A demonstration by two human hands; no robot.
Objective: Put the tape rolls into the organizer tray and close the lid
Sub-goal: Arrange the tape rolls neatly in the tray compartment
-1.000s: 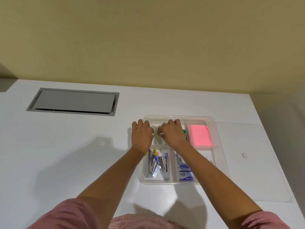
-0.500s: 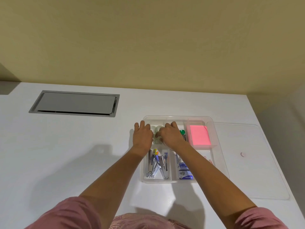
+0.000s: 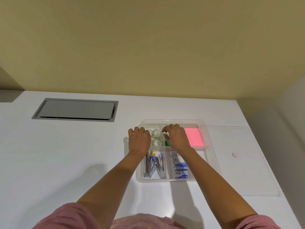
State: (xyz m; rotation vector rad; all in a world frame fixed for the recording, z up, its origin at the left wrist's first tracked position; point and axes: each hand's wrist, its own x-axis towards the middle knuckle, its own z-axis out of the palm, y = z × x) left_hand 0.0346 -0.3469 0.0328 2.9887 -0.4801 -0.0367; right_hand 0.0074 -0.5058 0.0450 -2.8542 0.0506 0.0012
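- Tape rolls (image 3: 156,137), clear ones, are sitting in the far-left compartment of the organizer tray (image 3: 210,156), one behind the other, in the gap between the two hands.
- Nearest in the tray, a front-left compartment is holding metal clips and staplers (image 3: 154,166), and the one beside it is holding small blue staple boxes (image 3: 180,170).
- Farther back, the left hand (image 3: 139,140) is resting palm down at the tray's left edge, fingers loosely curled and closed on nothing that shows.
- The right hand (image 3: 176,138) is hovering over the middle of the back row, fingers bent and slightly spread near the rolls; whether any fingertip is touching a roll I cannot tell.
- A green item (image 3: 166,143) is peeking out just under the right hand, and a pink pad of notes (image 3: 194,137) is filling the far-right compartment.
- Judging the step: the rolls are being settled flat. Pressing each one fully down below the rim seems wise, so nothing is standing proud.
- Off to the right, the clear lid (image 3: 244,162) is lying flat on the white table (image 3: 66,162), just beside the tray and not yet fitted.
- Closing is likely asking for both hands to lift the lid by its edges and square it over the rim.
- Farthest back, a grey cable hatch (image 3: 76,109) is sitting flush in the table.
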